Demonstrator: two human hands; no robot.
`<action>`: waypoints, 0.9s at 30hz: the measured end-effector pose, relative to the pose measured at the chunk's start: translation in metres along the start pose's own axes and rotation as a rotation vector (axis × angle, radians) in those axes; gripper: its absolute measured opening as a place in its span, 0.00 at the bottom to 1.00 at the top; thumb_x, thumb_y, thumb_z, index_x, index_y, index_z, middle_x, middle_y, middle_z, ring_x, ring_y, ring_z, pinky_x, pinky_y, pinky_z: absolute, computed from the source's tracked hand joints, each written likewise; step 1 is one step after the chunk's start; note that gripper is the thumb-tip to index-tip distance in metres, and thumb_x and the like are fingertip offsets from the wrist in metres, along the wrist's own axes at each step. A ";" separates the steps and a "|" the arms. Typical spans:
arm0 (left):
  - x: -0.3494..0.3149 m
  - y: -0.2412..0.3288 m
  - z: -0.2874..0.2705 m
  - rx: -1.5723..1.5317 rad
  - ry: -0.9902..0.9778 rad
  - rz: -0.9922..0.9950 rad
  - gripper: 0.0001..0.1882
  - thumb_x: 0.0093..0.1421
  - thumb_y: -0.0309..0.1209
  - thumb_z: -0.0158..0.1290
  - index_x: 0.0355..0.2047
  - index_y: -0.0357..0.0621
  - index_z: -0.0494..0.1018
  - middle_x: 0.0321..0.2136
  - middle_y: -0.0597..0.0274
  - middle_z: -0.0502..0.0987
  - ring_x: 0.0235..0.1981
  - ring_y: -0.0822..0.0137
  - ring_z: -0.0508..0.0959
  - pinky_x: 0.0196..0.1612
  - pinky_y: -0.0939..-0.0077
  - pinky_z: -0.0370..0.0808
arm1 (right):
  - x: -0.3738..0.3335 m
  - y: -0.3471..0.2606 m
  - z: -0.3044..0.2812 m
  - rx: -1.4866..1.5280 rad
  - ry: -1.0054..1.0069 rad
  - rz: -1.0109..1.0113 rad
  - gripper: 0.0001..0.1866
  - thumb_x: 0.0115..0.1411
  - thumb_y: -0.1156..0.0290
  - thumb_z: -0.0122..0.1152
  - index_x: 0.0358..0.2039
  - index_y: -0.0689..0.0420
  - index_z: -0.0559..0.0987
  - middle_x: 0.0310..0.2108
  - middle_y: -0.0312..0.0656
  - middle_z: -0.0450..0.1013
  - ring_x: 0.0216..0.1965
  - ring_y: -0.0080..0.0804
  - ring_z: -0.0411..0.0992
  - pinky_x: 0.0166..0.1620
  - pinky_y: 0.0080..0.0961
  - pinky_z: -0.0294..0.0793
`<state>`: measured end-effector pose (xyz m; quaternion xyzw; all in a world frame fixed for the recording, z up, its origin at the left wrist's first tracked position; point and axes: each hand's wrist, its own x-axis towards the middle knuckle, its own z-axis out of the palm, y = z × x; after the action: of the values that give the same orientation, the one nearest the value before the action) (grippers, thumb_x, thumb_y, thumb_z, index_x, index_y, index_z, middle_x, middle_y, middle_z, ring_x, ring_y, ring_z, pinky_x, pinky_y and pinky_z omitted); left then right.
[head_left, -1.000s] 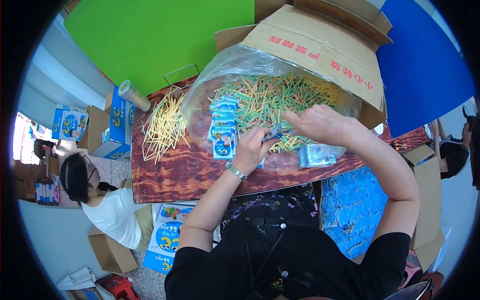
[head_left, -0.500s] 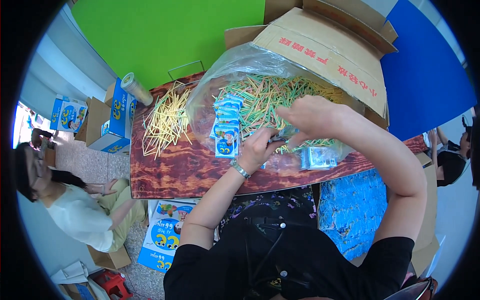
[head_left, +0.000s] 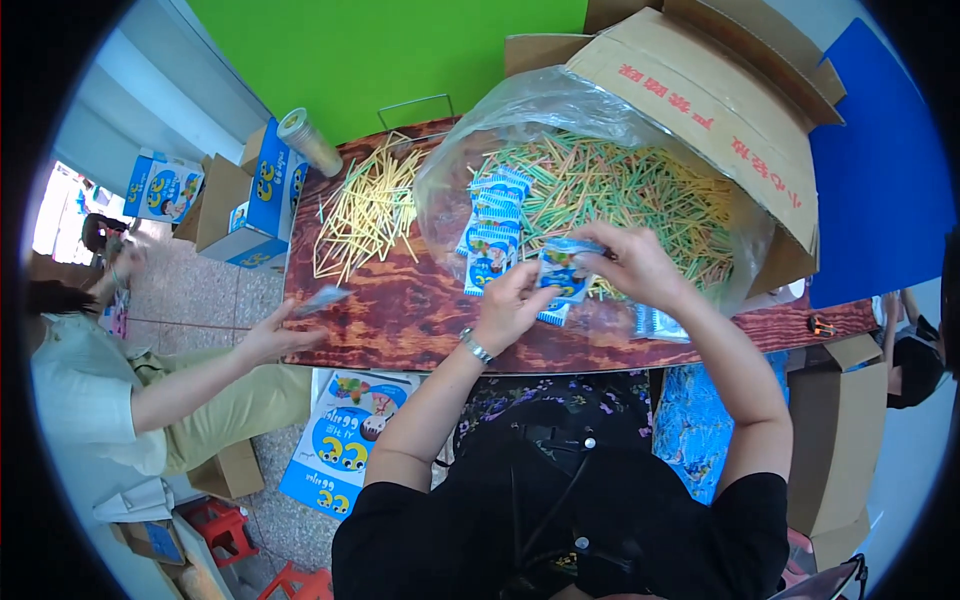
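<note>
A small blue and white packet (head_left: 564,275) is upright between my two hands over the table's front part. My left hand (head_left: 512,308) pinches its lower left side. The fingers of my right hand (head_left: 640,264) close on its upper right edge. Left of it, several similar packets (head_left: 492,235) lie overlapped in a column on clear plastic. Beneath my left hand the corner of another packet (head_left: 553,316) shows. Behind my hands spreads a big heap of thin green, pink and yellow sticks (head_left: 630,190), spilling from a clear plastic bag (head_left: 520,105).
Yellow sticks (head_left: 372,205) lie loose at the left beside a clear round tub (head_left: 310,142). A seated person's hand (head_left: 268,335) holds a small packet over the table's left edge. More packets (head_left: 656,323) lie at the right front. A large carton (head_left: 710,110) stands behind.
My right hand has come down from over the sticks to the packet, which now shows raised between both hands. The person at left has reached toward the table with a packet. The view has shifted.
</note>
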<state>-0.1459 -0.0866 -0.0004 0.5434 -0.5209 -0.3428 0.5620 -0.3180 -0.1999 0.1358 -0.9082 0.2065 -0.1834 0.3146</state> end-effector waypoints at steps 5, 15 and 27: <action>-0.035 -0.014 -0.046 0.148 0.161 -0.068 0.13 0.56 0.22 0.60 0.42 0.36 0.72 0.31 0.64 0.80 0.30 0.79 0.78 0.32 0.84 0.77 | 0.018 0.033 0.099 0.011 0.159 0.000 0.11 0.58 0.67 0.60 0.41 0.54 0.75 0.29 0.47 0.77 0.31 0.46 0.77 0.33 0.38 0.75; -0.029 -0.016 -0.073 0.927 0.412 0.048 0.24 0.50 0.38 0.64 0.44 0.41 0.71 0.38 0.52 0.74 0.41 0.52 0.72 0.48 0.58 0.68 | 0.033 0.033 0.127 -0.257 0.147 0.045 0.19 0.56 0.69 0.60 0.49 0.50 0.71 0.38 0.46 0.75 0.34 0.47 0.76 0.34 0.40 0.75; -0.034 -0.090 -0.201 1.186 0.553 -0.037 0.28 0.59 0.31 0.51 0.58 0.33 0.61 0.56 0.35 0.64 0.58 0.42 0.64 0.60 0.56 0.61 | 0.020 0.022 0.105 -0.175 0.212 -0.102 0.19 0.54 0.77 0.60 0.47 0.54 0.74 0.38 0.44 0.73 0.35 0.44 0.74 0.36 0.36 0.75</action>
<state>0.0554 -0.0189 -0.0676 0.8382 -0.4484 0.1452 0.2742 -0.2580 -0.1734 0.0490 -0.9169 0.2073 -0.2756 0.2010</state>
